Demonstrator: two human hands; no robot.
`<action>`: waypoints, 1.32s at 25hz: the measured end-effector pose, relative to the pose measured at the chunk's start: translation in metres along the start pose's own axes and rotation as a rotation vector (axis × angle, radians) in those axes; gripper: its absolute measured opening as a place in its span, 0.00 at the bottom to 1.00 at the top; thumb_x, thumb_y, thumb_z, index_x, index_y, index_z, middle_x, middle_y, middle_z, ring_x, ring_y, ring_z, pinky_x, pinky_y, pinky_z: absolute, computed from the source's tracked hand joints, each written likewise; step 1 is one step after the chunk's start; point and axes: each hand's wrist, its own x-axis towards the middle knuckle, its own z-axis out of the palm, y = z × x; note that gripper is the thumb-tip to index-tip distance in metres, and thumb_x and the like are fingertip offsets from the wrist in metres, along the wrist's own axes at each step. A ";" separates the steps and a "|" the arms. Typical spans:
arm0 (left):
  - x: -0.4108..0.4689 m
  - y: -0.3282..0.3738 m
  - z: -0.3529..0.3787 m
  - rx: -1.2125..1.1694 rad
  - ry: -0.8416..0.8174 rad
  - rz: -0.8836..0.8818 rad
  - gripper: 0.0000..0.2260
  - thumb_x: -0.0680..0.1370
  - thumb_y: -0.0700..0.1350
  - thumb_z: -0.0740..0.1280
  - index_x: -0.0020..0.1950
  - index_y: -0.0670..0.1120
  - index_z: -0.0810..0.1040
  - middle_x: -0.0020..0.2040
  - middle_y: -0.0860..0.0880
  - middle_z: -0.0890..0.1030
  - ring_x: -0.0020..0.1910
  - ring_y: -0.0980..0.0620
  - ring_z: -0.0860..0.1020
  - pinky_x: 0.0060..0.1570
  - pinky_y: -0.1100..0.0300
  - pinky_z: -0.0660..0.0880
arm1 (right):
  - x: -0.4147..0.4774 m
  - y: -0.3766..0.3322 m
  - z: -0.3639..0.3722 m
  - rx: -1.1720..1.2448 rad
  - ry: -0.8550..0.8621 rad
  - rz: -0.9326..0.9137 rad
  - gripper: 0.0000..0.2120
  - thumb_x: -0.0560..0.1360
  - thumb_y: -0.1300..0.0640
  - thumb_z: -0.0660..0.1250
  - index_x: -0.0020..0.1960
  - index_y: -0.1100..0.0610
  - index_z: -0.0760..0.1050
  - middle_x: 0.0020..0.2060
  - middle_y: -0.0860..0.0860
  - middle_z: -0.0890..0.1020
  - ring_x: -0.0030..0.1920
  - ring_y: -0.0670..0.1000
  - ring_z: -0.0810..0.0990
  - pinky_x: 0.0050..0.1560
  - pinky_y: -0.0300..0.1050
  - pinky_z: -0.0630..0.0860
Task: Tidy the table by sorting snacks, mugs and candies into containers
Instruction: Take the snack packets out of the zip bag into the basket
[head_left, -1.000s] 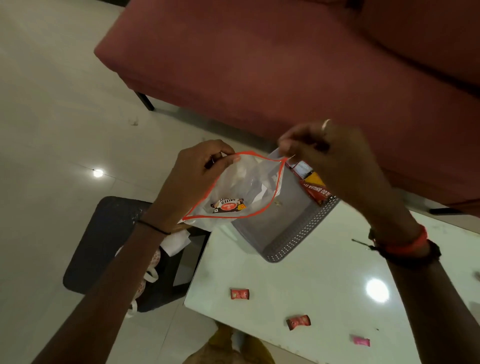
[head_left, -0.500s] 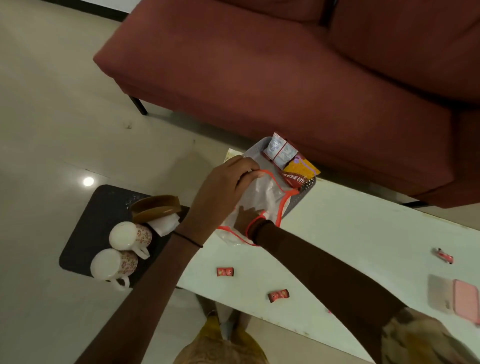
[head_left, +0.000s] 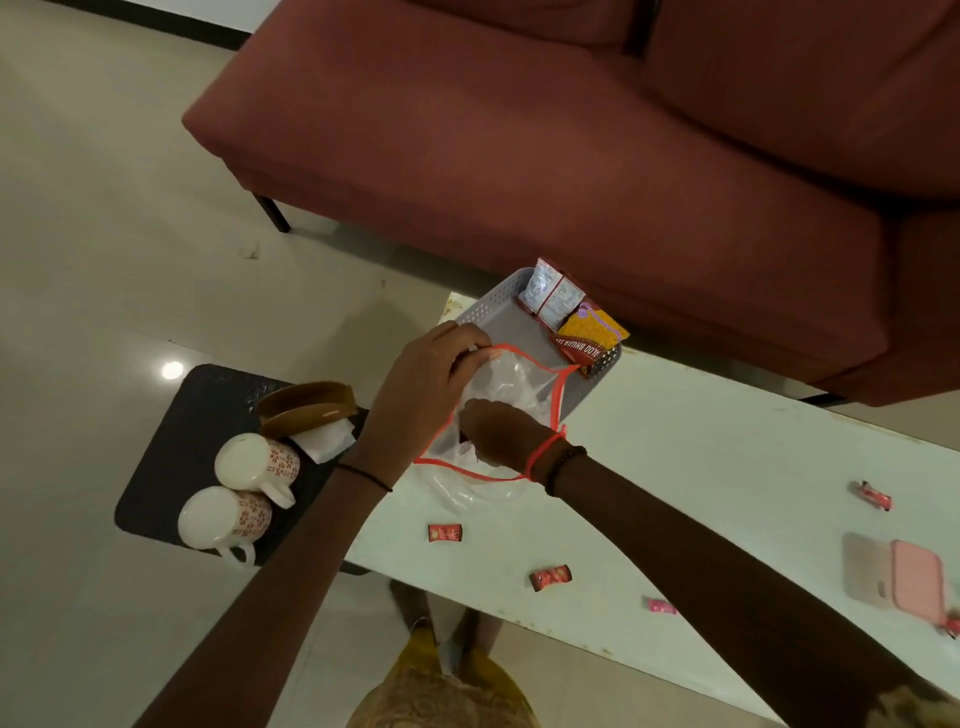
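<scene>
Bag (head_left: 511, 379) sits at the table's (head_left: 701, 467) left end, against the basket (head_left: 498, 306). L hand (head_left: 431, 384) pinches its red rim, prob. to keep the mouth wide; R hand (head_left: 498, 436) is wrist-deep inside (fingers hidden, can't tell if grasping). Candies (head_left: 444, 532) wait loose nearby.

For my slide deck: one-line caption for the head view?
Left hand holds a clear bag open; right hand reaches inside.
</scene>
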 end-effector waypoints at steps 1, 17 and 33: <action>0.002 -0.002 -0.002 0.001 -0.006 -0.017 0.10 0.77 0.44 0.64 0.54 0.40 0.78 0.51 0.41 0.82 0.49 0.47 0.80 0.52 0.57 0.77 | -0.006 -0.001 -0.005 0.026 0.049 -0.019 0.17 0.78 0.65 0.59 0.66 0.62 0.71 0.58 0.62 0.78 0.58 0.62 0.78 0.51 0.49 0.74; 0.038 -0.067 -0.062 -0.085 0.098 -0.214 0.05 0.77 0.46 0.66 0.46 0.46 0.80 0.37 0.51 0.81 0.29 0.63 0.75 0.31 0.77 0.69 | -0.068 0.118 -0.076 1.690 0.894 -0.077 0.09 0.74 0.59 0.68 0.54 0.55 0.79 0.53 0.52 0.85 0.55 0.52 0.83 0.53 0.43 0.81; 0.075 -0.144 -0.049 -0.220 0.053 -0.345 0.02 0.75 0.47 0.68 0.45 0.50 0.80 0.38 0.59 0.80 0.34 0.67 0.78 0.36 0.79 0.71 | 0.122 0.249 0.061 0.943 0.665 0.803 0.13 0.74 0.65 0.67 0.59 0.65 0.79 0.53 0.63 0.83 0.53 0.56 0.83 0.59 0.52 0.76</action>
